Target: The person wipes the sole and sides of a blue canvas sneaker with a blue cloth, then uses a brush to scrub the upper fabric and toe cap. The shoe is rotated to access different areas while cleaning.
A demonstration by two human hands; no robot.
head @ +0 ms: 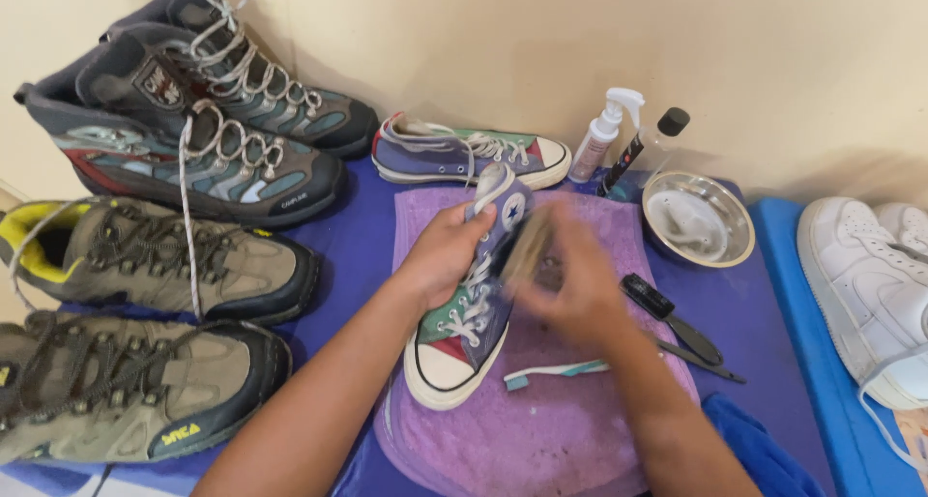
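Holding the high-top sneaker [471, 308] in my left hand [443, 255], fingers wrapped over its ankle; it lies on its side on the purple towel [541, 429], toe cap toward me. My right hand [580, 284] is blurred, closed around a brush [527, 246] set against the sneaker's side. Just beside the right hand on the towel: a toothbrush [556, 370]. On the blue counter [358, 236] to the right: a black brush [667, 315], a metal bowl [698, 219], a spray bottle [604, 134]. Behind the towel, the matching sneaker [464, 154]. Left: hiking boots [174, 159]. Far right: white sneakers [870, 284].
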